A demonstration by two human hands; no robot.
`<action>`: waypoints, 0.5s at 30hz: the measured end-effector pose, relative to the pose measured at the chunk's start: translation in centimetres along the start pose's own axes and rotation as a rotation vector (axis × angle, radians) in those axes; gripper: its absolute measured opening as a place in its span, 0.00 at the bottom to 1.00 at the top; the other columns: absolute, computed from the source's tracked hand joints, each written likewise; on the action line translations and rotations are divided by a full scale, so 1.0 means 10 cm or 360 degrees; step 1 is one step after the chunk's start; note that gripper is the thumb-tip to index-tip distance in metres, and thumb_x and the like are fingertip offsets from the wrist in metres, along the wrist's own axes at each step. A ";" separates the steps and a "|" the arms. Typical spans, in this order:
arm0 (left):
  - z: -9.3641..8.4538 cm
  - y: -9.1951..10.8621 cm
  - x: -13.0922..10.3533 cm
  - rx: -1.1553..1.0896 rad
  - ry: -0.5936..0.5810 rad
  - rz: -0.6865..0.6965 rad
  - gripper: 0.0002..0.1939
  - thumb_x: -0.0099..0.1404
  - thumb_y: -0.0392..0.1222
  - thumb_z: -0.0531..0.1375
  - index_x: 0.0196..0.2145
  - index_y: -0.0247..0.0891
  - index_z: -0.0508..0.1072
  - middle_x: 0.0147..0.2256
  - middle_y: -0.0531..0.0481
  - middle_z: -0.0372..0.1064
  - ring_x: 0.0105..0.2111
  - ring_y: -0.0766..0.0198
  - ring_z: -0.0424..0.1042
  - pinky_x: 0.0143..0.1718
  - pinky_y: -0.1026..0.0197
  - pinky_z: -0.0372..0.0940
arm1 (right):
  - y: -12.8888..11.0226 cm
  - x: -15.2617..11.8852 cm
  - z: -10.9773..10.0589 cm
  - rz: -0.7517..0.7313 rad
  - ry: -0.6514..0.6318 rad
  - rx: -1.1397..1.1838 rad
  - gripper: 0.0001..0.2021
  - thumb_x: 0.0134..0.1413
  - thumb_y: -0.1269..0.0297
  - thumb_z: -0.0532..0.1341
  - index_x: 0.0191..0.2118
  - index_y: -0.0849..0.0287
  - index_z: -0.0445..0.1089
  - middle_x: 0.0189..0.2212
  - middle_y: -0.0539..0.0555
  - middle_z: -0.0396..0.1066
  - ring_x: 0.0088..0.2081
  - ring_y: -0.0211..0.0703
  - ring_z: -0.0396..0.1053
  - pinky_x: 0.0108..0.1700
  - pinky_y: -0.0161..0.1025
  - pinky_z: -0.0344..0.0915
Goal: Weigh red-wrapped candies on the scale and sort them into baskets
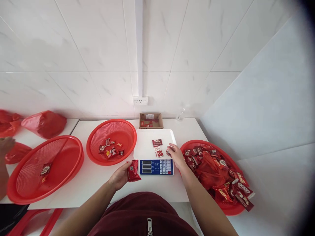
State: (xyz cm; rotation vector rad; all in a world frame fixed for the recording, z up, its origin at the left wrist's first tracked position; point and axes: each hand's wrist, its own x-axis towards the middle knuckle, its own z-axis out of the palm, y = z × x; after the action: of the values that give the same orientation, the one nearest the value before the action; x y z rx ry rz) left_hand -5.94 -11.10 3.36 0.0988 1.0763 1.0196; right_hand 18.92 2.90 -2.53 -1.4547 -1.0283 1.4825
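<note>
My left hand is closed on a shiny red packet, just left of the scale's blue keypad. Over the right side of the white weighing tray, my right hand pinches a small wrapped snack, partly hidden by the fingers. Two more snacks lie flat on that tray: a dark red packet and a white-and-red packet. Whether the pinched snack touches the tray, I cannot tell.
A red basket with several snacks stands left of the scale, another basket farther left. At right, a basket is heaped with packets. Behind are a cardboard box and clear bottle. Another person's hand is near red bags.
</note>
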 end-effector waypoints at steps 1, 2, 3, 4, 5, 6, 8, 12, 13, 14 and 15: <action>-0.02 0.01 0.00 -0.0011 0.0020 0.0014 0.09 0.62 0.44 0.58 0.36 0.34 0.70 0.29 0.49 0.73 0.26 0.64 0.73 0.33 0.58 0.69 | 0.00 0.03 0.03 -0.0006 0.0005 -0.0009 0.25 0.43 0.60 0.62 0.50 0.56 0.64 0.37 0.51 0.71 0.34 0.38 0.70 0.42 0.39 0.70; -0.04 0.03 0.00 -0.0020 0.0049 0.0023 0.09 0.63 0.43 0.58 0.36 0.34 0.70 0.29 0.49 0.73 0.26 0.64 0.73 0.33 0.58 0.70 | -0.01 0.04 0.05 -0.0006 -0.0018 -0.0011 0.27 0.43 0.59 0.62 0.52 0.56 0.62 0.39 0.51 0.70 0.36 0.38 0.70 0.42 0.39 0.69; -0.07 0.05 0.01 -0.0031 0.0082 0.0029 0.09 0.64 0.43 0.57 0.37 0.34 0.70 0.29 0.50 0.72 0.25 0.65 0.73 0.33 0.58 0.70 | -0.03 0.05 0.06 -0.0008 -0.0067 -0.0006 0.29 0.44 0.58 0.61 0.55 0.54 0.60 0.43 0.52 0.69 0.39 0.39 0.70 0.44 0.39 0.69; -0.10 0.06 0.02 -0.0046 0.0112 0.0033 0.09 0.64 0.43 0.56 0.37 0.35 0.70 0.28 0.50 0.72 0.25 0.65 0.73 0.33 0.58 0.69 | -0.04 0.06 0.07 -0.0020 -0.0131 -0.0001 0.30 0.45 0.57 0.61 0.57 0.52 0.58 0.47 0.53 0.68 0.43 0.40 0.69 0.45 0.39 0.68; -0.13 0.08 0.04 -0.0063 0.0137 0.0037 0.08 0.64 0.43 0.56 0.37 0.35 0.70 0.28 0.50 0.72 0.25 0.65 0.73 0.33 0.59 0.69 | -0.06 0.06 0.08 -0.0046 -0.0186 0.0006 0.31 0.46 0.56 0.60 0.58 0.49 0.56 0.51 0.54 0.65 0.48 0.41 0.67 0.47 0.39 0.67; -0.16 0.10 0.06 -0.0077 0.0156 0.0035 0.08 0.64 0.43 0.56 0.36 0.35 0.69 0.27 0.51 0.72 0.25 0.65 0.73 0.33 0.59 0.69 | -0.08 0.07 0.06 -0.0077 -0.0219 0.0009 0.31 0.47 0.55 0.60 0.59 0.48 0.54 0.55 0.54 0.62 0.52 0.41 0.64 0.49 0.39 0.65; -0.23 0.13 0.11 -0.0092 0.0183 0.0035 0.07 0.64 0.42 0.57 0.37 0.36 0.69 0.27 0.51 0.72 0.25 0.66 0.73 0.32 0.59 0.69 | -0.09 0.08 -0.02 -0.0170 -0.0174 -0.0004 0.32 0.48 0.54 0.59 0.60 0.47 0.53 0.58 0.55 0.59 0.57 0.43 0.59 0.52 0.41 0.63; -0.30 0.25 0.19 -0.0116 0.0237 0.0087 0.06 0.64 0.41 0.57 0.37 0.36 0.69 0.27 0.52 0.72 0.24 0.67 0.73 0.33 0.59 0.70 | 0.00 0.15 -0.48 -0.0396 0.0359 -0.0152 0.31 0.48 0.57 0.58 0.59 0.54 0.56 0.56 0.58 0.61 0.55 0.46 0.62 0.54 0.43 0.62; -0.32 0.28 0.20 -0.0133 0.0246 0.0115 0.06 0.64 0.40 0.56 0.37 0.35 0.69 0.26 0.52 0.72 0.23 0.67 0.73 0.33 0.58 0.70 | 0.05 0.16 -0.63 -0.0405 0.0516 -0.0256 0.30 0.48 0.58 0.56 0.59 0.55 0.56 0.56 0.58 0.62 0.54 0.46 0.63 0.53 0.42 0.62; -0.32 0.32 0.21 -0.0149 0.0250 0.0139 0.06 0.64 0.40 0.56 0.37 0.35 0.69 0.26 0.52 0.71 0.23 0.67 0.73 0.34 0.58 0.71 | 0.12 0.18 -0.77 -0.0375 0.0631 -0.0395 0.29 0.49 0.58 0.55 0.59 0.56 0.57 0.55 0.58 0.62 0.53 0.46 0.64 0.52 0.41 0.63; -0.33 0.35 0.22 -0.0158 0.0247 0.0158 0.05 0.65 0.39 0.56 0.36 0.35 0.69 0.26 0.52 0.71 0.24 0.66 0.73 0.34 0.58 0.71 | 0.19 0.19 -0.90 -0.0319 0.0679 -0.0566 0.28 0.49 0.58 0.54 0.59 0.56 0.57 0.55 0.58 0.63 0.52 0.46 0.65 0.51 0.41 0.64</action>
State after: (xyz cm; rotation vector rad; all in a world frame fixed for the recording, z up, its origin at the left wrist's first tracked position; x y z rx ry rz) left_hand -10.51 -8.79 2.04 -0.0079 1.1685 1.1836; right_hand 27.87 4.12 -5.05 -1.7588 -1.1609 0.8229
